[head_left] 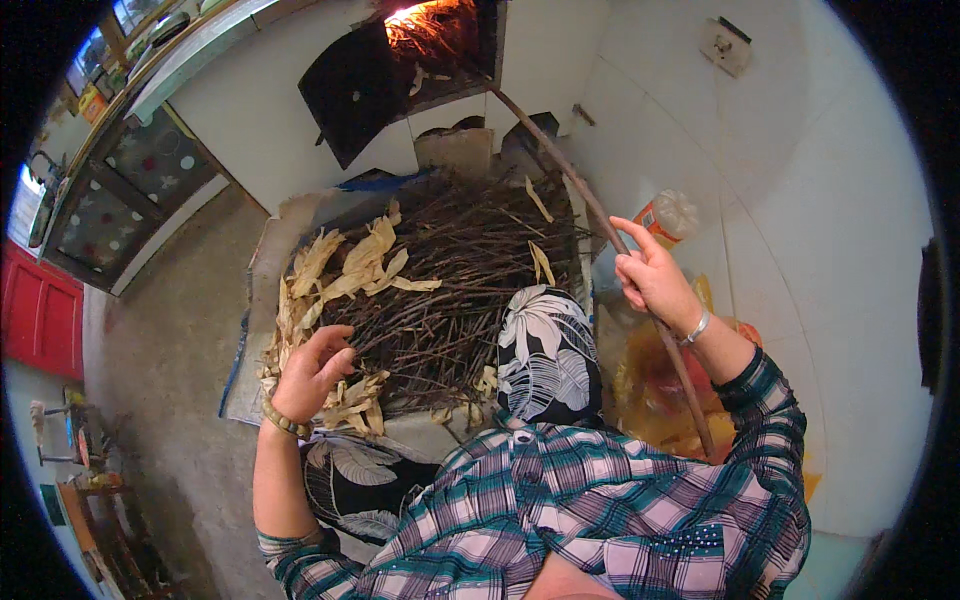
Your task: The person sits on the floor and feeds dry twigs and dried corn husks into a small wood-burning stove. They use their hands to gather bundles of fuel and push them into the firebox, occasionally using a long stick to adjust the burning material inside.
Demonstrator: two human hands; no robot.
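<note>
My right hand (651,271) grips a long wooden stick (574,176), whose far end reaches into the mouth of a stove; its near end comes back beside my right side. Inside the stove, a fire (420,22) glows above dark twigs. The black stove door (356,94) hangs swung out to the left. My left hand (311,371) is over the left edge of a heap of thin twigs (442,300), its fingers apart and nothing seen in them. Dry corn husks (364,259) lie along the heap's left side and near that hand.
Right of the heap, by the white wall, are a plastic bottle (671,214) and orange and yellow plastic bags (645,382). A cabinet (135,191) stands at the upper left under a counter (199,56). A wooden stool (112,517) is at the lower left. My knees flank the heap's near end.
</note>
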